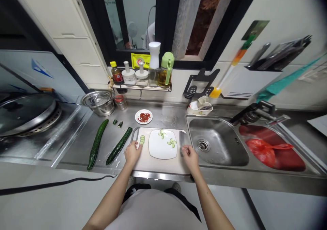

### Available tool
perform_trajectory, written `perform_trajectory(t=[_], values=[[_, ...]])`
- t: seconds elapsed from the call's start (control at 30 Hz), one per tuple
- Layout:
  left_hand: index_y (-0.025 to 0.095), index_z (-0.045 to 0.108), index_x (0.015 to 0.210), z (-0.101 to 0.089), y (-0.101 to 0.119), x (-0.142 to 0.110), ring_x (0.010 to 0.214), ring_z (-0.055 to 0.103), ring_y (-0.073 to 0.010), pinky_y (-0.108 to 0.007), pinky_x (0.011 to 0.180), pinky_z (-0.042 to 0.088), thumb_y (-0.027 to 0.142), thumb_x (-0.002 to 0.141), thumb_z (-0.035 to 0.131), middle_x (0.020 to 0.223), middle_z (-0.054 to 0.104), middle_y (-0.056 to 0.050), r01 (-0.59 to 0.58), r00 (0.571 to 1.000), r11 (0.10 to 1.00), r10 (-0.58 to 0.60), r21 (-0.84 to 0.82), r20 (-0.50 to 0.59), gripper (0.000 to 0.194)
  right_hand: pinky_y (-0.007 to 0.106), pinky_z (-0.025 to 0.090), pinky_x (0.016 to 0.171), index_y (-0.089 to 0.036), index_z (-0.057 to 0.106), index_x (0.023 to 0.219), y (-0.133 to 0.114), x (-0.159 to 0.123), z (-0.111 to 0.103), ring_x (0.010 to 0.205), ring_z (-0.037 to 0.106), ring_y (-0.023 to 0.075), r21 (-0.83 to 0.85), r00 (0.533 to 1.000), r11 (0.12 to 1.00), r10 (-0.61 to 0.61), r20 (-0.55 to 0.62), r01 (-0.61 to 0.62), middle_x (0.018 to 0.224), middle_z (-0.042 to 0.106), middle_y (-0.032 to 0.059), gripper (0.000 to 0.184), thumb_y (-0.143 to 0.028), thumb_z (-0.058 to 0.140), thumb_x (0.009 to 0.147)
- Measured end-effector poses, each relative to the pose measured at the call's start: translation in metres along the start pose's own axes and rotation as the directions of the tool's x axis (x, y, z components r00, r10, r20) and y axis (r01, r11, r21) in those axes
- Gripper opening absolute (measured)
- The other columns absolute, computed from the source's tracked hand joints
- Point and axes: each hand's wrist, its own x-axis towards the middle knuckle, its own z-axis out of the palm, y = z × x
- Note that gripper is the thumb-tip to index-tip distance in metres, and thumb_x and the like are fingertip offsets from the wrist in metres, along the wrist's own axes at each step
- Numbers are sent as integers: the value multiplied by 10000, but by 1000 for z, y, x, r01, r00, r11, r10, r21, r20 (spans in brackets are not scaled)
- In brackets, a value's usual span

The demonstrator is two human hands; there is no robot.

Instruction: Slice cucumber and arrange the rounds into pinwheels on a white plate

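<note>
While the left hand [133, 153], thumb and fingers apart, sits by cucumber slices [142, 140] on the cutting board [159, 166], right hand [190, 156] curls near the plate [161, 149], grip unclear.

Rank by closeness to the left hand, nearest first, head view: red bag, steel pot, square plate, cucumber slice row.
1. Cucumber slice row: just ahead
2. Square plate: right
3. Steel pot: back left
4. Red bag: far right

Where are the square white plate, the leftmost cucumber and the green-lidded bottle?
Square white plate [160, 149]: head view, bare surface near its middle.
Leftmost cucumber [97, 145]: head view, middle of its skin.
Green-lidded bottle [163, 77]: head view, its lower body.
</note>
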Motion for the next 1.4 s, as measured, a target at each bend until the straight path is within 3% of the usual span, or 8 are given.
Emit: perform_trajectory(t=[0.2, 0.47, 0.63, 0.8, 0.97, 1.17, 1.27, 1.4], values=[[198, 617, 966, 11, 8, 2, 954, 624, -245, -307, 806, 400, 398, 837, 588, 1005, 689, -94, -3, 1000, 998, 4, 59, -18, 240, 281, 386, 567, -185, 630, 840, -4, -11, 7, 559, 502, 174, 19, 1000, 1000, -19, 14, 19, 569, 533, -3, 452, -596, 449, 790], [202, 624, 872, 14, 8, 2, 833, 642, -168, -249, 742, 444, 273, 804, 612, 858, 699, -35, 15, 999, 957, -28, -289, -39, 99, 267, 385, 579, -187, 624, 834, -20, -17, 10, 575, 498, 163, 37, 996, 998, -45, 72, 42, 582, 516, -13, 396, -540, 446, 809], [141, 665, 823, -5, 22, 1, 722, 643, -148, -263, 720, 508, 314, 691, 734, 760, 697, -57, 31, 993, 721, 57, -692, 104, 228, 262, 401, 601, -198, 631, 871, -53, -12, 13, 590, 518, 161, 86, 977, 991, -112, 180, 98, 603, 540, -12, 302, -453, 475, 830], [137, 707, 832, -40, 50, -11, 755, 656, -161, -291, 758, 524, 421, 601, 791, 812, 721, -73, -14, 967, 592, 212, -806, 139, 376, 256, 446, 677, -200, 656, 927, -107, -7, 17, 719, 585, 158, 216, 911, 948, -292, 291, 235, 794, 661, 25, 233, -378, 534, 840], [145, 712, 802, -63, 74, -28, 711, 634, -151, -277, 709, 516, 407, 582, 799, 760, 705, -53, -52, 932, 553, 325, -831, 158, 352, 246, 448, 702, -204, 662, 928, -138, -7, 23, 756, 594, 143, 286, 849, 902, -411, 332, 324, 818, 675, 14, 196, -350, 553, 854], [157, 675, 861, -65, 79, -35, 674, 596, -119, -234, 660, 473, 461, 631, 776, 710, 663, -17, -95, 935, 533, 337, -841, 108, 395, 233, 431, 696, -195, 632, 816, -141, -5, 22, 739, 571, 135, 279, 852, 897, -423, 309, 343, 764, 649, 1, 160, -300, 525, 871], [159, 636, 735, -63, 78, -37, 609, 558, -110, -215, 568, 414, 607, 721, 656, 635, 622, -18, -15, 934, 614, 290, -789, 208, 449, 250, 432, 739, -200, 637, 822, -139, -3, 17, 788, 571, 148, 248, 840, 874, -476, 259, 419, 793, 646, 15, 181, -316, 519, 895], [144, 649, 768, -62, 83, -41, 512, 477, -72, -186, 437, 257, 700, 777, 526, 650, 611, -29, 194, 853, 624, 275, -757, 444, 570, 291, 422, 825, -207, 662, 897, -138, 0, 11, 875, 563, 173, 183, 772, 802, -598, 215, 569, 878, 654, 46, 234, -344, 479, 947]])
